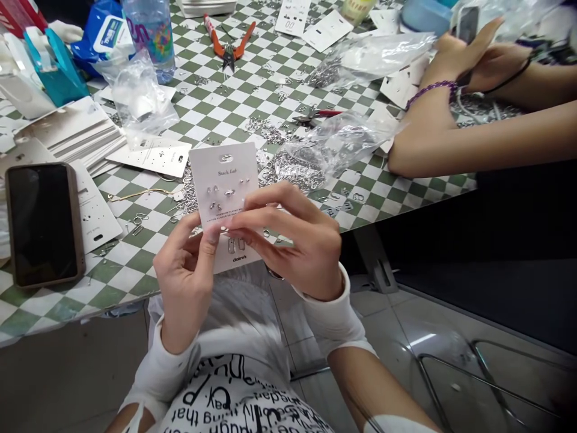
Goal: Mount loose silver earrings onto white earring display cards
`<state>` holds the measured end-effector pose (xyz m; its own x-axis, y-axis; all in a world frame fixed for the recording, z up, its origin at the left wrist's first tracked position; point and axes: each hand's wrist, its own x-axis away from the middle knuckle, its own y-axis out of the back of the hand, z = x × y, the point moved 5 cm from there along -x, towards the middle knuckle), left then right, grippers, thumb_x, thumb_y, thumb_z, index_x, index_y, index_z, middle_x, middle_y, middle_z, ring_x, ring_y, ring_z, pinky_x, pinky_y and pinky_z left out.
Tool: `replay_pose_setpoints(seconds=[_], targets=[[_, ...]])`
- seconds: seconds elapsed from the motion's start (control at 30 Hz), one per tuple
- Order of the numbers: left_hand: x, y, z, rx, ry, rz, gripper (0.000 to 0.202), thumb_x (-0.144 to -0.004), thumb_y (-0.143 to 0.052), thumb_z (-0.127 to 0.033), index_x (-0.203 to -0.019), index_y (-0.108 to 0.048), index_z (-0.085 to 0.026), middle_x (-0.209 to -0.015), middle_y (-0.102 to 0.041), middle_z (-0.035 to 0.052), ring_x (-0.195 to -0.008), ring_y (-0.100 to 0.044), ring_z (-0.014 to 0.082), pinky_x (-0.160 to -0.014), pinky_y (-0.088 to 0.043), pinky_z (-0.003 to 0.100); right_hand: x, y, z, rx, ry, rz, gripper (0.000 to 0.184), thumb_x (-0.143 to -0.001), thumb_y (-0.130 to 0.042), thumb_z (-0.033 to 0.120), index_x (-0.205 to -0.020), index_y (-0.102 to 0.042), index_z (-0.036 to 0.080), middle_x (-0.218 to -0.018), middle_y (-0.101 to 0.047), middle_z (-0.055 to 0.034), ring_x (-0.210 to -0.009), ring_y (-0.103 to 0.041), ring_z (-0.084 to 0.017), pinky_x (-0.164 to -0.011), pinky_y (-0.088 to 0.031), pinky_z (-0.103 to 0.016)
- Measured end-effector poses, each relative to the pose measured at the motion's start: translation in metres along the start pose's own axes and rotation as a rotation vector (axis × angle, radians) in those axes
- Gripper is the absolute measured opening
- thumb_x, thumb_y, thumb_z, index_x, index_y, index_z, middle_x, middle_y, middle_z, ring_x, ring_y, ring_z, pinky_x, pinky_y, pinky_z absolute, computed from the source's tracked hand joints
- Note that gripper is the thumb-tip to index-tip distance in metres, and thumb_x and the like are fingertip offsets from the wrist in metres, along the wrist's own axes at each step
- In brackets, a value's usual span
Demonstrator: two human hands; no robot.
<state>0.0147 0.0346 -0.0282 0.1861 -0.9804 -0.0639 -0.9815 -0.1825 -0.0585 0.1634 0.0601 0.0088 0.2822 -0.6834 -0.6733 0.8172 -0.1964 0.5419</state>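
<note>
Stiff white rectangular earring card [228, 201], slotted at top, dotted with small shiny metal earrings, held slightly tilted at table's near edge. Left hand [187, 270] grips card's lower left side, thumb in front. Right hand [297, 240] has fingertips bunched against card's lower middle; cannot tell whether they pinch small piece. Beneath, smooth green-and-white checkered tablecloth [211, 114], strewn with wiry silver bits. Beyond card, crinkled clear plastic bag [342, 141]; farther back, orange-handled metal pliers [229, 45], handles splayed. At left, flat black-screened phone [42, 222].
</note>
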Motion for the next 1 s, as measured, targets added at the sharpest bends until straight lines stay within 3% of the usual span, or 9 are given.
replay_pose_setpoints(seconds=[0.13,0.23,0.3,0.4,0.5,0.67,0.83,0.9,1.0], targets=[[-0.002,0.000,0.004,0.117,0.062,-0.022,0.021,-0.088,-0.077,-0.028,-0.108,-0.074,-0.024,-0.087,-0.077,0.0002,-0.067,-0.069,0.0120,-0.060,-0.056,0.020,0.003,0.008,0.001,-0.190,-0.053,-0.251,0.020,-0.088,-0.074,0.015,-0.101,-0.072,0.030,-0.091,-0.069,-0.0004,-0.083,-0.064,-0.016,-0.070,-0.053,-0.034],[-0.006,0.003,0.007,0.213,0.075,-0.056,0.017,-0.085,-0.080,-0.029,-0.100,-0.074,-0.023,-0.099,-0.078,0.0019,-0.076,-0.072,0.0132,-0.067,-0.060,0.021,0.010,0.009,0.003,-0.265,-0.132,-0.474,0.017,-0.092,-0.067,0.016,-0.102,-0.071,0.029,-0.087,-0.068,-0.0013,-0.084,-0.063,-0.017,-0.070,-0.054,-0.034],[-0.008,0.004,0.010,0.357,0.123,-0.035,0.017,-0.083,-0.082,-0.031,-0.094,-0.072,-0.023,-0.090,-0.076,-0.0001,-0.068,-0.069,0.0108,-0.060,-0.058,0.019,0.017,0.004,0.003,-0.336,-0.246,-0.549,0.012,-0.097,-0.063,0.022,-0.102,-0.071,0.029,-0.087,-0.067,-0.0021,-0.081,-0.063,-0.017,-0.069,-0.055,-0.034],[-0.008,-0.003,0.015,0.619,0.278,0.141,0.027,-0.082,-0.082,-0.042,-0.097,-0.067,-0.025,-0.062,-0.062,-0.0052,-0.045,-0.056,0.0069,-0.040,-0.046,0.015,0.023,-0.013,0.006,-0.483,-0.368,-0.442,0.014,-0.097,-0.064,0.026,-0.108,-0.072,0.030,-0.092,-0.070,-0.0023,-0.078,-0.065,-0.015,-0.067,-0.057,-0.033],[-0.002,-0.009,0.021,0.765,0.425,0.253,0.036,-0.081,-0.081,-0.050,-0.102,-0.064,-0.026,-0.051,-0.046,-0.0082,-0.031,-0.040,0.0047,-0.029,-0.032,0.015,0.026,-0.027,0.014,-0.550,-0.380,-0.316,0.023,-0.095,-0.068,0.022,-0.115,-0.074,0.030,-0.099,-0.072,-0.0031,-0.084,-0.068,-0.016,-0.069,-0.059,-0.033],[0.004,-0.012,0.032,0.873,0.517,0.219,0.040,-0.078,-0.084,-0.044,-0.108,-0.064,-0.028,-0.049,-0.033,-0.0119,-0.027,-0.019,-0.0004,-0.030,-0.029,0.012,0.025,-0.031,0.025,-0.499,-0.312,-0.365,0.029,-0.090,-0.070,0.013,-0.113,-0.077,0.030,-0.097,-0.072,-0.0042,-0.087,-0.068,-0.015,-0.073,-0.059,-0.031],[0.004,-0.013,0.038,0.896,0.529,0.150,0.043,-0.085,-0.079,-0.040,-0.123,-0.060,-0.031,-0.049,-0.029,-0.0130,-0.028,-0.006,-0.0002,-0.026,-0.019,0.012,0.026,-0.034,0.022,-0.544,-0.426,-0.412,0.027,-0.088,-0.073,0.014,-0.108,-0.078,0.031,-0.094,-0.072,-0.0029,-0.087,-0.068,-0.015,-0.070,-0.058,-0.029],[0.005,-0.013,0.041,0.886,0.535,0.131,0.042,-0.089,-0.073,-0.042,-0.126,-0.059,-0.030,-0.048,-0.029,-0.0132,-0.028,-0.004,0.0009,-0.028,-0.027,0.013,0.026,-0.034,0.022,-0.544,-0.435,-0.422,0.025,-0.087,-0.075,0.014,-0.106,-0.079,0.031,-0.093,-0.072,-0.0026,-0.087,-0.068,-0.015,-0.072,-0.059,-0.029],[0.006,-0.013,0.045,0.903,0.514,0.132,0.041,-0.091,-0.069,-0.044,-0.128,-0.059,-0.031,-0.046,-0.030,-0.0136,-0.027,-0.008,0.0015,-0.044,-0.049,0.016,0.025,-0.035,0.020,-0.640,-0.459,-0.433,0.025,-0.085,-0.076,0.011,-0.104,-0.079,0.028,-0.094,-0.072,-0.0027,-0.089,-0.068,-0.014,-0.075,-0.059,-0.028]])
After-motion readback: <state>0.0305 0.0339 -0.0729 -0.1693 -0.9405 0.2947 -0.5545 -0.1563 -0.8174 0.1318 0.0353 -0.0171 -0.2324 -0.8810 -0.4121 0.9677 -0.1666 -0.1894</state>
